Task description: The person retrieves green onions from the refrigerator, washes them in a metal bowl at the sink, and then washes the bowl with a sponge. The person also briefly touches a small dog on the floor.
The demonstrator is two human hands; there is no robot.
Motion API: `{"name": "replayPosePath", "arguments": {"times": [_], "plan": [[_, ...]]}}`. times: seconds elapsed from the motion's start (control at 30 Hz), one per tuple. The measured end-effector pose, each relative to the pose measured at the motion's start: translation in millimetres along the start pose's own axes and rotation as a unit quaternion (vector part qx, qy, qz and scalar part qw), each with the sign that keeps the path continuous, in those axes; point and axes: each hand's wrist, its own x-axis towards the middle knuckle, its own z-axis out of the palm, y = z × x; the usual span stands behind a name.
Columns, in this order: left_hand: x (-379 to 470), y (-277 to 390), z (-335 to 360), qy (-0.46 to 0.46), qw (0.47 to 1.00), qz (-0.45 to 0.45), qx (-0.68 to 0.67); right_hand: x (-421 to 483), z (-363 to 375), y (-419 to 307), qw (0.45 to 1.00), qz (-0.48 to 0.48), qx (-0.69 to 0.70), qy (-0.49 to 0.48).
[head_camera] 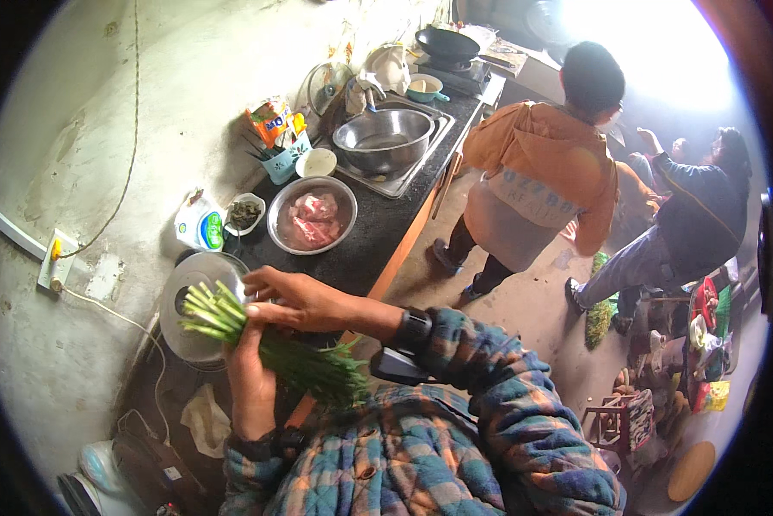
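A bunch of leafy green stems [215, 313] is gripped in my left hand [251, 380], cut pale ends pointing to the upper left and dark leaves trailing to the right. My right hand [296, 300] reaches across the top of the bunch, its thumb by the stems and its fingers partly curled; whether it grips any stem cannot be told. Under the stem ends is a round metal lid [176, 322] on the dark counter. Beyond my hands, a steel bowl [274, 222] holds raw meat [314, 219], next to a small white bowl [257, 201] of dark dried pieces.
Farther along the counter [386, 222] are a large steel basin [383, 138] over the sink, a utensil holder [280, 168] and a wok [447, 46]. A person in an orange jacket [541, 180] stands at the right, with other people behind. A power cord [160, 367] hangs along the left wall.
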Motion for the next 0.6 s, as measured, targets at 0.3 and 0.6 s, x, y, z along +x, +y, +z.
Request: {"name": "replayPosePath", "arguments": {"times": [0.3,0.6], "plan": [[55.0,-88.5,85.0,-0.068,0.989,-0.012,0.134,-97.9,-78.8,48.0,0.993,0.051,0.063,0.084],[159.5,-110.7,104.6,-0.038,0.996,-0.078,-0.030,-133.0,-216.6,73.7,0.948,0.175,0.102,0.246]]}}
